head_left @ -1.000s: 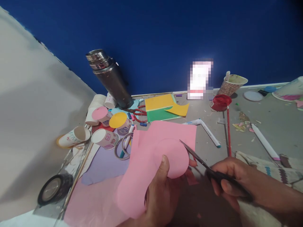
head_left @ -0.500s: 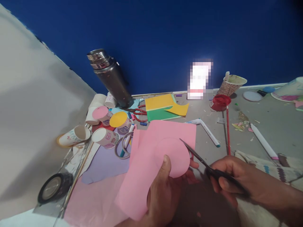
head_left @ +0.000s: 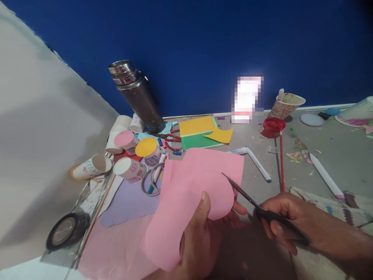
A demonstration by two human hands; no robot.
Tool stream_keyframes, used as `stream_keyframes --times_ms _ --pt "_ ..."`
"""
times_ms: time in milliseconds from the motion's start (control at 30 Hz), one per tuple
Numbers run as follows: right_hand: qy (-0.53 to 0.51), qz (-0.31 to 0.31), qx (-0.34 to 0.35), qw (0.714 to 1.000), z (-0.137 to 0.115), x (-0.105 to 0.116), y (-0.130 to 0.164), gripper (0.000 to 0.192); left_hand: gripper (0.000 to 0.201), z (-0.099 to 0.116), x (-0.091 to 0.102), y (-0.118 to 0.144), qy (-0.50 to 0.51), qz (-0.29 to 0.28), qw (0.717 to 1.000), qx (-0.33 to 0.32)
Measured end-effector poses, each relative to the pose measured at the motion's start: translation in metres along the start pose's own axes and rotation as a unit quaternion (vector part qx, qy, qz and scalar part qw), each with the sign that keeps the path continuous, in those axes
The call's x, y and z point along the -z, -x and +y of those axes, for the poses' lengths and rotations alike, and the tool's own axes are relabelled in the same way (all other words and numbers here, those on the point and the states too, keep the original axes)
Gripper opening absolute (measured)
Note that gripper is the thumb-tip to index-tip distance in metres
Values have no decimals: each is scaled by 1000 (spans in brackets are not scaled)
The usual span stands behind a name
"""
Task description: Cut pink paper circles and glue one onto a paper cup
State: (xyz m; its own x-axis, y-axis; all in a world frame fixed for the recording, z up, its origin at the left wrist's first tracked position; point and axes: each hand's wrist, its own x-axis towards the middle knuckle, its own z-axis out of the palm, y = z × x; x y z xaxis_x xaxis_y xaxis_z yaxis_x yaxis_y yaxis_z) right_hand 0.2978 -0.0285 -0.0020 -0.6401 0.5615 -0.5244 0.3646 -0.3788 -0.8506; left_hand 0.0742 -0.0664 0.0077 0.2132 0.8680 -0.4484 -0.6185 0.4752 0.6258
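Observation:
My left hand (head_left: 201,229) grips a sheet of pink paper (head_left: 175,206), its thumb on top and its other fingers underneath. A rounded, partly cut outline curves along the right part of the sheet. In my right hand (head_left: 288,217) is a pair of black-handled scissors (head_left: 243,193), fingers wrapped round the handles. The narrow blades point up and left, lying at the curved edge of the paper, and look nearly closed together. Below the sheet, a small pink scrap (head_left: 237,224) shows near my left fingertips.
A dark thermos (head_left: 140,101) leans by the blue wall. Several paper cups (head_left: 128,170) stand at left, near a roll of black tape (head_left: 62,233). Yellow and green paper (head_left: 196,132) lies behind. At right are a marker (head_left: 326,175), a red paint pot (head_left: 271,128) and a brush (head_left: 281,163).
The pink sheet's right corner has shifted slightly to the right, and the scissors have moved very little. Both hands keep their hold.

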Motion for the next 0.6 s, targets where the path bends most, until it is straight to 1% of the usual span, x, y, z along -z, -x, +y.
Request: stream_keyframes --times_ms 100,367,467,600 --pt "1 1 -2 1000 -1 0 1 69 56 1 2 1 -40 -26 999 -2" --pt "-9 3 -11 1000 -1 1 1 64 57 5 -4 -1 -54 -20 998 -14" --pt "-15 1 -16 1000 -3 1 0 64 54 6 -5 -1 -61 -16 998 -18" --pt "-8 7 -24 1000 -6 1 0 62 47 7 -6 -1 -38 -21 999 -9"
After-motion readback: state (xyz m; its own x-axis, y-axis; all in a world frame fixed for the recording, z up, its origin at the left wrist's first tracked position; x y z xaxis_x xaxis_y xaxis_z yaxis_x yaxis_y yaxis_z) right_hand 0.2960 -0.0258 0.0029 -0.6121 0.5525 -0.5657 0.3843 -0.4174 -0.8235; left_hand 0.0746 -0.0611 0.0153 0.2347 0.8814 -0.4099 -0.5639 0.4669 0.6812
